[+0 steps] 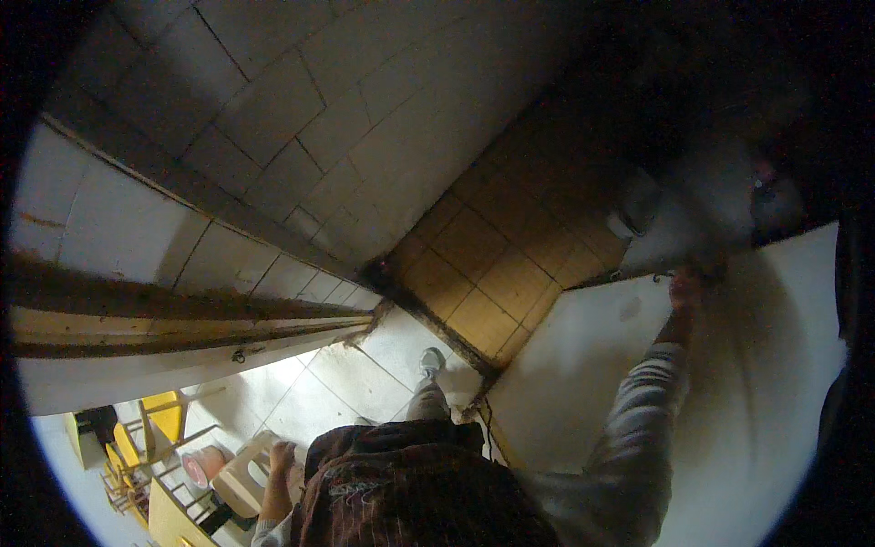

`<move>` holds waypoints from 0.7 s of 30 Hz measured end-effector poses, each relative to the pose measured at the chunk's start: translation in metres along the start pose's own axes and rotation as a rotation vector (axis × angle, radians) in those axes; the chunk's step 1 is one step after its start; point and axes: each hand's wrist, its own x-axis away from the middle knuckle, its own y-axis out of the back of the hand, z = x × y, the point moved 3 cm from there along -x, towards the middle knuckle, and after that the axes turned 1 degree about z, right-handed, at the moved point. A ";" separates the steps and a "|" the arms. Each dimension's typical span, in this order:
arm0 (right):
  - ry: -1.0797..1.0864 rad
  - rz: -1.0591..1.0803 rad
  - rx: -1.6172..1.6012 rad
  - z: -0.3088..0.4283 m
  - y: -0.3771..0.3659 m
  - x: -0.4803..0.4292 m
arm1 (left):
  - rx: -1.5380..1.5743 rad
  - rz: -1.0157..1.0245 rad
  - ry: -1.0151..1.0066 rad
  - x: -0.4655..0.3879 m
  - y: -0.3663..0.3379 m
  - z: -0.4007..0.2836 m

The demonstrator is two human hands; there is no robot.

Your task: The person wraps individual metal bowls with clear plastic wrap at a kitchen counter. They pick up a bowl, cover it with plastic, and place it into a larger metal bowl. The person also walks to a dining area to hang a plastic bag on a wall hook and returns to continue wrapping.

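My right arm stretches out along the white wall, with my right hand at the wall's far edge. Shadow and blur hide its fingers, so what they touch there is unclear. Small hooks or fittings show on that edge beside the hand. Low at my left side is my left hand, its fingers bent. Right beside it appears a beige plastic piece with an opening, perhaps a stool. Whether the hand grips this or only overlaps it in view, I cannot tell.
Before me lies a dark space with a brown tiled floor, past a dirty threshold. A tiled wall rises on its left. Yellow chairs, a table and a pinkish bucket stand at left behind me. A cable hangs near the right wall.
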 end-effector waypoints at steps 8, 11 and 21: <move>0.163 -0.208 0.183 -0.034 -0.036 -0.014 | -0.073 0.168 0.049 0.007 -0.023 -0.046; 0.201 -0.272 0.239 -0.075 -0.058 -0.010 | -0.117 0.195 -0.098 -0.003 -0.020 -0.041; 0.122 -0.254 0.425 -0.330 -0.229 0.061 | 0.018 0.084 -0.363 -0.022 -0.025 0.014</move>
